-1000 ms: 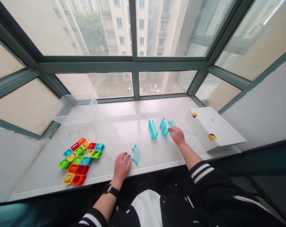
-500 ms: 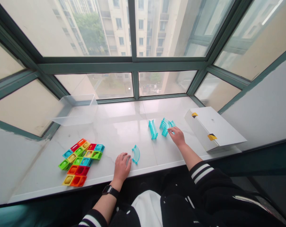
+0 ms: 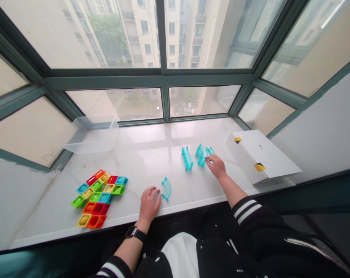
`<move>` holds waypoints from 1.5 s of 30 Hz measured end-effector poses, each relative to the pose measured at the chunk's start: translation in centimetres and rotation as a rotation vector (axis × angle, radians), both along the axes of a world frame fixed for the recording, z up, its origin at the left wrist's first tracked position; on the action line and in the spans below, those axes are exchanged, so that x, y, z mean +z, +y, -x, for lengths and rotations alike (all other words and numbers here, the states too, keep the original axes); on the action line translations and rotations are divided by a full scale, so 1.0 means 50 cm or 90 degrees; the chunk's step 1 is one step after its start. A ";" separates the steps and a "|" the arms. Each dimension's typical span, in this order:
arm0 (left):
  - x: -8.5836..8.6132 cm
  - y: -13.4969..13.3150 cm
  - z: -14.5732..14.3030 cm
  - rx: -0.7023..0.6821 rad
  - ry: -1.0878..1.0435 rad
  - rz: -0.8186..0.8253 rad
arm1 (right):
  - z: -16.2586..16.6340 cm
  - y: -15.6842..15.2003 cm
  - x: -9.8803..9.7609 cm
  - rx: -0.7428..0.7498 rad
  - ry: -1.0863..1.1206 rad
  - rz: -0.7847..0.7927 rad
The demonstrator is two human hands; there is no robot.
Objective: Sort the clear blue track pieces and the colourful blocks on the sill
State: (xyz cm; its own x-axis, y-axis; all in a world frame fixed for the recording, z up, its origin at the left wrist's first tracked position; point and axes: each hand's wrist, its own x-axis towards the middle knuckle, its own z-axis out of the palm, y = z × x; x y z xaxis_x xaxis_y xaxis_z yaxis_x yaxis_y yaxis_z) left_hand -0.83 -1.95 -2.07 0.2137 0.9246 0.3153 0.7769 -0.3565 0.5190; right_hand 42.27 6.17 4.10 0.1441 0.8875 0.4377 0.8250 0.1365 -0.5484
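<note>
On the pale sill, my left hand (image 3: 150,201) rests palm down, fingers loosely bent and apart, holding nothing. Just right of its fingertips lies a single curved turquoise track piece (image 3: 166,189) of clear plastic. My right hand (image 3: 216,166) reaches to a group of curved turquoise track pieces (image 3: 201,153); its thumb and fingers pinch at the near right edge of one. Part of that group is hidden behind the fingers. To the left of it lies a stack of straight turquoise track pieces (image 3: 187,158).
Multicoloured plastic tiles (image 3: 100,197) lie joined in a patch at the left. A clear plastic bin (image 3: 90,147) stands at the back left. A white box (image 3: 263,154) with yellow-and-black tape sits at the right. Windows close off the back of the marble-look sill (image 3: 134,154).
</note>
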 end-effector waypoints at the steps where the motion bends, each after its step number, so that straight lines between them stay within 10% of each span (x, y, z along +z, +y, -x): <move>1: -0.001 0.000 0.000 0.000 0.001 0.000 | 0.000 -0.001 0.001 0.001 0.001 0.001; 17: 0.011 -0.003 0.000 -0.023 0.014 -0.010 | 0.045 -0.102 -0.026 -0.063 0.116 -0.045; 25: 0.015 -0.010 -0.001 -0.103 0.013 -0.028 | 0.242 -0.238 -0.071 0.291 0.129 0.193; 31: 0.035 -0.026 -0.005 -0.225 0.058 -0.044 | 0.327 -0.226 -0.065 0.349 -0.010 0.260; 45: 0.054 -0.060 -0.104 -0.138 -0.221 0.166 | 0.295 -0.236 -0.085 0.287 0.030 0.194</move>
